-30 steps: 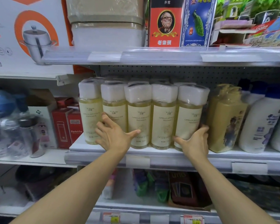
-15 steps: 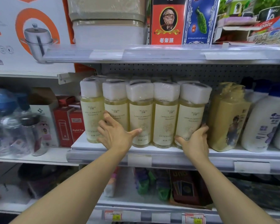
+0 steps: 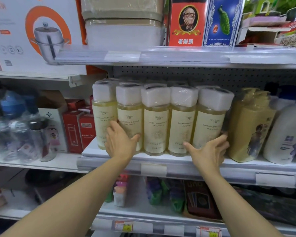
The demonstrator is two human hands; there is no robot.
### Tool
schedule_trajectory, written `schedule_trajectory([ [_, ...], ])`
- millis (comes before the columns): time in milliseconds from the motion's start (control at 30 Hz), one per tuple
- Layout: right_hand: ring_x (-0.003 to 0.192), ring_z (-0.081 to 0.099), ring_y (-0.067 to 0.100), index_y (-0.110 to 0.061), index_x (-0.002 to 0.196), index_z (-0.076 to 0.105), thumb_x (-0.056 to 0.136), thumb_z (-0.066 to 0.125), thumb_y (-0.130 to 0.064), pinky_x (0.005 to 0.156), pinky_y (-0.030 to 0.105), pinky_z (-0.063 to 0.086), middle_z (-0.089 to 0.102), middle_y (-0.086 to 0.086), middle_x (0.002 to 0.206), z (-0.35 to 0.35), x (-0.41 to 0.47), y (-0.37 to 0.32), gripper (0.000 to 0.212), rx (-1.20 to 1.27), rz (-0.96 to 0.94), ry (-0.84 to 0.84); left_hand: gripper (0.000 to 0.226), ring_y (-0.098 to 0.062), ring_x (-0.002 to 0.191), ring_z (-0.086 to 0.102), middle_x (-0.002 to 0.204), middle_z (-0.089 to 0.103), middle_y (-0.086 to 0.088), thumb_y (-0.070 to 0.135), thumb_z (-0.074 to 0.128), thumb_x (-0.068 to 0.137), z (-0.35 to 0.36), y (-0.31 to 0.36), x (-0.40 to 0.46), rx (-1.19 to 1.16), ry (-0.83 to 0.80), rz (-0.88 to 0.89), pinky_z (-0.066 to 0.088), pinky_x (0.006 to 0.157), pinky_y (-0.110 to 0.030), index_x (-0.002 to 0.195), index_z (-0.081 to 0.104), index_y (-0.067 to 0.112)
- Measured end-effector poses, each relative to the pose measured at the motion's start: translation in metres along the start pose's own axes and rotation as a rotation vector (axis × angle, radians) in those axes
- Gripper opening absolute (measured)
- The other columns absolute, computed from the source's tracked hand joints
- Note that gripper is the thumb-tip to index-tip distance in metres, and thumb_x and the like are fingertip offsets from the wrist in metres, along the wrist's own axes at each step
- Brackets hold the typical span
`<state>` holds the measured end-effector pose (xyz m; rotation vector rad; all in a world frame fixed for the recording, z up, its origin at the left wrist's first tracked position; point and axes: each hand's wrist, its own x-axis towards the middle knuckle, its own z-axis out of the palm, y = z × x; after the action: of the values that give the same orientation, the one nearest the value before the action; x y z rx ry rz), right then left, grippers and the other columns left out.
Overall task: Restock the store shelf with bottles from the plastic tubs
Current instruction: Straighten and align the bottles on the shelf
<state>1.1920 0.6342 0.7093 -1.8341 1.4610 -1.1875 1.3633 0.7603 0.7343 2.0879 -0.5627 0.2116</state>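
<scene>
Left hand (image 3: 120, 142): fingers lying straight and spread, pressing flat against the fronts of the two leftmost camellia bottles (image 3: 156, 124), gripping nothing. Right hand (image 3: 209, 150): thumb stretching toward the fourth bottle's base, fingers curling round the right side of the rightmost camellia bottle (image 3: 210, 120), grasping it low down.

Camellia bottles: five standing upright in a front row, touching side by side, white caps shrink-wrapped, more standing behind, all sitting on the middle shelf (image 3: 195, 161).

Just right: yellow pump bottle (image 3: 249, 127), then white shampoo bottle (image 3: 287, 134). Left: red boxes (image 3: 79, 129), water bottles in wrap (image 3: 22, 127). Shelf above: pot box (image 3: 36, 33), playing-card boxes (image 3: 186, 23).
</scene>
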Motion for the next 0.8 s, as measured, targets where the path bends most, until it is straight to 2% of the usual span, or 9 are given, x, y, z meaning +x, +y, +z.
schedule_trajectory([
  [100, 0.133, 0.022, 0.037, -0.006, 0.144, 0.009, 0.06, 0.087, -0.038, 0.113, 0.049, 0.021, 0.02, 0.022, 0.144, 0.003, -0.015, -0.009, 0.119, -0.043, -0.087, 0.159, 0.076, -0.031, 0.117, 0.049, 0.128, 0.046, -0.008, 0.041, 0.079, 0.071, -0.006, -0.004, 0.004, -0.01, -0.035, 0.003, 0.045, 0.092, -0.047, 0.127, 0.035, 0.014],
  [200, 0.123, 0.034, 0.033, -0.008, 0.133, 0.029, 0.06, 0.087, -0.033, 0.107, 0.047, 0.032, 0.031, 0.019, 0.134, 0.008, -0.033, -0.026, 0.096, -0.057, -0.247, 0.268, 0.071, -0.028, 0.112, 0.053, 0.123, 0.05, -0.005, 0.047, 0.077, 0.072, -0.013, -0.01, 0.008, -0.006, -0.054, 0.036, 0.047, 0.09, -0.047, 0.124, 0.04, 0.015],
  [300, 0.109, 0.047, 0.018, -0.012, 0.129, 0.037, 0.07, 0.081, -0.033, 0.093, 0.034, 0.046, 0.041, 0.008, 0.129, 0.019, -0.047, -0.046, 0.076, -0.018, -0.339, 0.054, 0.07, -0.025, 0.108, 0.056, 0.119, 0.055, -0.003, 0.052, 0.076, 0.07, -0.017, -0.012, 0.012, 0.024, -0.055, 0.049, 0.047, 0.088, -0.044, 0.121, 0.045, 0.016],
  [367, 0.105, 0.055, 0.018, -0.015, 0.131, 0.036, 0.075, 0.077, -0.035, 0.087, 0.035, 0.051, 0.047, 0.004, 0.127, 0.03, -0.053, -0.058, 0.072, -0.015, -0.347, -0.05, 0.068, -0.027, 0.107, 0.057, 0.117, 0.056, -0.003, 0.054, 0.076, 0.069, -0.019, -0.011, 0.014, 0.063, -0.056, 0.054, 0.046, 0.086, -0.043, 0.118, 0.047, 0.016],
  [500, 0.113, 0.053, 0.025, -0.013, 0.127, 0.038, 0.077, 0.075, -0.036, 0.09, 0.038, 0.048, 0.047, 0.005, 0.127, 0.049, -0.062, -0.073, 0.066, -0.107, -0.283, -0.03, 0.067, -0.027, 0.104, 0.059, 0.113, 0.059, -0.003, 0.056, 0.077, 0.067, -0.022, -0.01, 0.019, 0.11, -0.08, 0.058, 0.049, 0.084, -0.043, 0.112, 0.049, 0.015],
  [700, 0.108, 0.055, 0.026, -0.01, 0.117, 0.042, 0.077, 0.076, -0.032, 0.086, 0.034, 0.048, 0.05, 0.007, 0.119, 0.059, -0.065, -0.082, 0.057, -0.091, -0.175, 0.02, 0.072, -0.03, 0.103, 0.06, 0.111, 0.059, -0.005, 0.054, 0.079, 0.065, -0.019, -0.007, 0.022, 0.139, -0.043, 0.071, 0.045, 0.081, -0.04, 0.113, 0.045, 0.014],
  [800, 0.108, 0.056, 0.029, -0.009, 0.114, 0.042, 0.076, 0.077, -0.03, 0.087, 0.037, 0.048, 0.052, 0.009, 0.118, 0.063, -0.066, -0.087, 0.056, -0.066, -0.131, 0.031, 0.073, -0.029, 0.102, 0.061, 0.111, 0.059, -0.006, 0.055, 0.078, 0.065, -0.016, -0.007, 0.022, 0.156, -0.033, 0.079, 0.044, 0.079, -0.038, 0.114, 0.042, 0.014],
])
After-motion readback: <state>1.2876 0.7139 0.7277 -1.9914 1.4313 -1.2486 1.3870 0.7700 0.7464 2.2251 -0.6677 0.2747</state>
